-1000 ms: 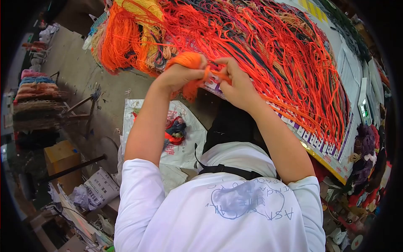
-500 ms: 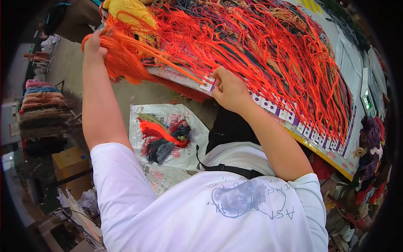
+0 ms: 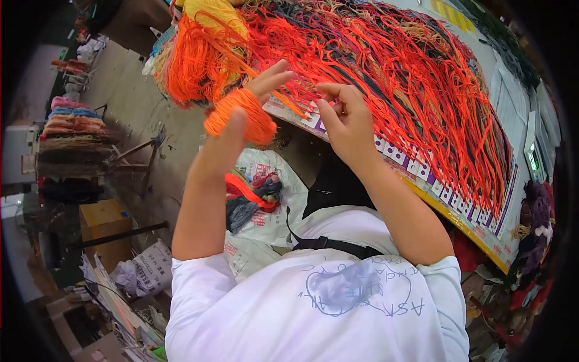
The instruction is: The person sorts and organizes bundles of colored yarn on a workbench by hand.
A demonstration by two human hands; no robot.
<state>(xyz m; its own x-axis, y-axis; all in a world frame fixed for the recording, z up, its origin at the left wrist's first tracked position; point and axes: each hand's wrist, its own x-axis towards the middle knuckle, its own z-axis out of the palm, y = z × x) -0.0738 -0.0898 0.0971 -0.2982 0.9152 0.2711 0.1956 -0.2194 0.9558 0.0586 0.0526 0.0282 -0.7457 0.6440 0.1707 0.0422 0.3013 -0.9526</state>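
My left hand (image 3: 253, 96) has its fingers stretched out beside the table. A thick coil of orange yarn (image 3: 244, 117) sits around its palm, with the thumb over it. To the right, my right hand (image 3: 348, 114) is over the table's front edge, its thumb and index finger apart and the other fingers curled. I see nothing between them. Red-orange strands (image 3: 416, 108) lie spread over the table behind it. More loose orange yarn (image 3: 202, 66) hangs from the table's left end, and one strand of it reaches the punched white cards near my right hand.
Yellow yarn (image 3: 220, 21) lies at the table's far left corner. Punched white cards (image 3: 416, 168) line the front edge. Mixed yarn (image 3: 262, 193) rests on a white plastic sack (image 3: 292, 175) below. A cardboard box (image 3: 105, 226) and a rack of yarn (image 3: 75, 142) stand left.
My left hand has moved right and nearer to me, its fingers now stretched out and the orange coil showing around it. My right hand has shifted slightly right, its thumb and index finger parted.
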